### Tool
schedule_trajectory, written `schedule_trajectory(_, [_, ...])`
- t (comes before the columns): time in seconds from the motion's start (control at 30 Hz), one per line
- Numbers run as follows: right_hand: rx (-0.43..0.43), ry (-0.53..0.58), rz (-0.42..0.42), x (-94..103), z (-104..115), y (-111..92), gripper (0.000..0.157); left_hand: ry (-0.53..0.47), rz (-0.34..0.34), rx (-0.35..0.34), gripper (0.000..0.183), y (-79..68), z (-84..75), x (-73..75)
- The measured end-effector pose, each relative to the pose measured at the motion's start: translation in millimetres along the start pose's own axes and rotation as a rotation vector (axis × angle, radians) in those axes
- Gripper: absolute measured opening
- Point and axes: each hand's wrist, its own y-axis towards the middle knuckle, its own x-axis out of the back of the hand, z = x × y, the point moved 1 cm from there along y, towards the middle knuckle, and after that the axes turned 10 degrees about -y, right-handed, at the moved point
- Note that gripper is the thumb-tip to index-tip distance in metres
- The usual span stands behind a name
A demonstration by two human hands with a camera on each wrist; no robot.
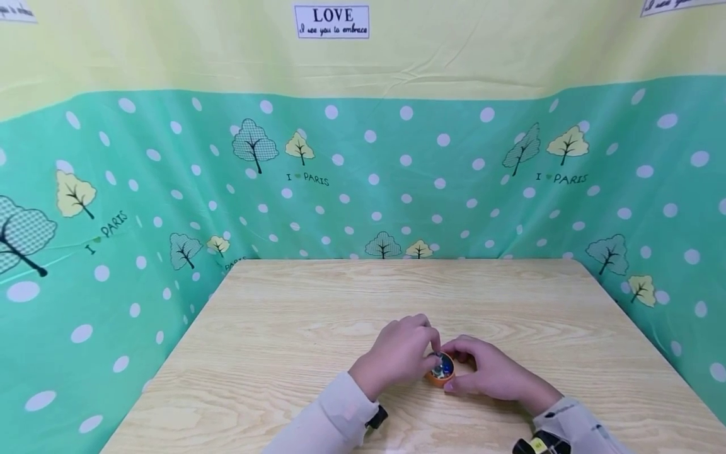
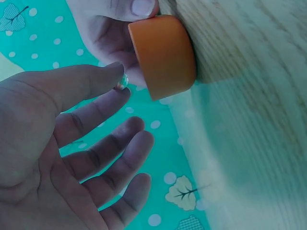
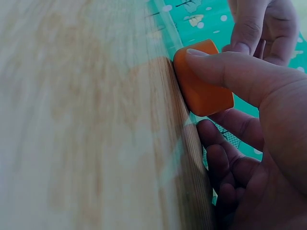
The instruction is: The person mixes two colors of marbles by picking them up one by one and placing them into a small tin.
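An orange bowl [image 1: 440, 381], small and round, stands upright on the wooden table with several shiny blue and clear glass marbles [image 1: 446, 365] inside. My right hand [image 1: 492, 371] grips its side, thumb at the near edge and fingers round the far edge. Over the mouth of the bowl, my left hand [image 1: 400, 352] pinches a clear marble [image 2: 123, 81] between thumb and index fingertip. The other left fingers are spread apart in the left wrist view. In the right wrist view, the right thumb presses the wall of the orange bowl [image 3: 205, 88].
The pale wooden table [image 1: 317, 302] extends around both hands. A green dotted cloth [image 1: 351, 189] with printed trees hangs behind it and along both sides. Dark wrist straps [image 1: 541, 443] sit over the light sleeves.
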Motion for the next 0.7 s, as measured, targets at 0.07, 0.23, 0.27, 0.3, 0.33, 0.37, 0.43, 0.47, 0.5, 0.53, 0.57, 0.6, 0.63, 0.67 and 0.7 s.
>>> schedule_trajectory(0.07, [0.008, 0.007, 0.000, 0.6, 0.2, -0.1, 0.050, 0.001, 0.007, -0.001, 0.012, 0.7, -0.1, -1.2])
schedule_trajectory(0.23, [0.020, 0.015, 0.004, 1.1, -0.9, -0.9, 0.051, 0.000, 0.016, 0.000, 0.013, 1.6, -0.5, -4.3])
schedule_trajectory(0.27, [0.020, 0.012, 0.004, 0.8, -1.3, -0.9, 0.051, -0.001, 0.016, -0.001, 0.013, 1.7, -0.6, -4.6])
schedule_trajectory(0.3, [0.021, 0.007, 0.002, 0.5, -2.1, -0.8, 0.051, 0.000, 0.016, -0.001, 0.013, 1.6, -0.8, -4.5])
schedule_trajectory(0.33, [0.021, -0.002, -0.003, 0.2, -3.0, -0.5, 0.050, 0.003, 0.014, -0.004, 0.013, 1.7, -0.9, -4.5])
schedule_trajectory(0.37, [0.022, -0.008, -0.006, 0.2, -3.6, -0.1, 0.050, 0.005, 0.011, -0.007, 0.013, 1.9, -0.8, -4.6])
schedule_trajectory(0.43, [0.020, -0.013, -0.009, 0.1, -4.6, 0.8, 0.049, 0.011, 0.012, -0.011, 0.013, 2.3, -0.7, -4.3])
schedule_trajectory(0.47, [0.019, -0.016, -0.011, -0.1, -5.2, 1.2, 0.049, 0.015, 0.014, -0.015, 0.013, 2.4, -0.8, -4.2])
schedule_trajectory(0.5, [0.019, -0.015, -0.011, -0.2, -5.6, 1.5, 0.049, 0.015, 0.017, -0.017, 0.012, 2.4, -0.8, -4.4])
schedule_trajectory(0.53, [0.015, -0.011, -0.008, -0.3, -5.5, 1.3, 0.048, 0.013, 0.021, -0.020, 0.012, 2.3, -0.8, -4.8])
schedule_trajectory(0.57, [0.012, -0.003, -0.002, -0.4, -5.4, 1.1, 0.049, 0.011, 0.028, -0.022, 0.011, 2.0, -0.9, -5.1])
schedule_trajectory(0.6, [0.009, 0.000, 0.002, -0.8, -5.6, 0.7, 0.049, 0.010, 0.034, -0.023, 0.010, 1.7, -1.3, -5.3])
schedule_trajectory(0.63, [0.007, -0.001, 0.004, -1.2, -5.7, 0.5, 0.049, 0.008, 0.039, -0.023, 0.010, 1.4, -1.4, -5.8])
schedule_trajectory(0.67, [0.005, 0.001, 0.006, -1.5, -5.8, 0.3, 0.049, 0.003, 0.041, -0.024, 0.011, 1.1, -1.4, -6.3])
schedule_trajectory(0.7, [0.003, 0.005, 0.008, -1.6, -5.7, 0.2, 0.049, 0.001, 0.042, -0.024, 0.011, 0.8, -1.5, -6.5])
